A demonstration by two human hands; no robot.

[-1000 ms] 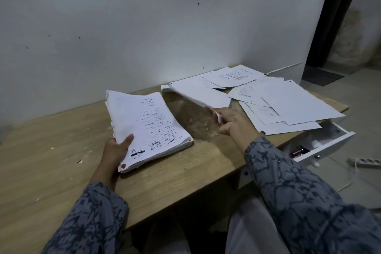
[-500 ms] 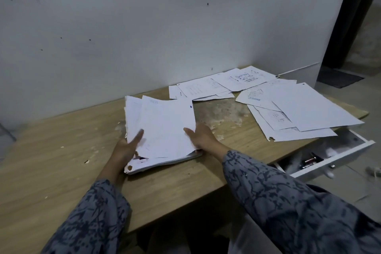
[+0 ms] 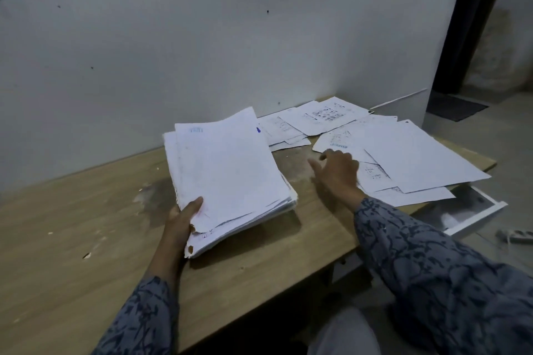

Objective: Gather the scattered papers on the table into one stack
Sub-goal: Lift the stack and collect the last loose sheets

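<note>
My left hand (image 3: 184, 217) holds the stack (image 3: 227, 176) at its near left corner, thumb on top of the upper sheet and the other fingers hidden under it, and the stack seems lifted a little from the table (image 3: 72, 239), because a shadow lies below its near edge. To the right of this hand, past a bare worn part of the wood, my right hand (image 3: 339, 171) is open with relaxed fingers and holds nothing; its fingertips are just at the near edge of the loose papers (image 3: 409, 158). These papers lie overlapped beyond and to the right of that hand, and a smaller group (image 3: 314, 118) lies farther, near the wall. I judge that I am in the middle of the task: one stack is made, and many sheets are still scattered. The next move, I think, asks for sliding a fingertip under the nearest sheet, because thin paper lies flat and is difficult to pinch. Right of the papers a white drawer (image 3: 476, 216) stands open below the table edge.
</note>
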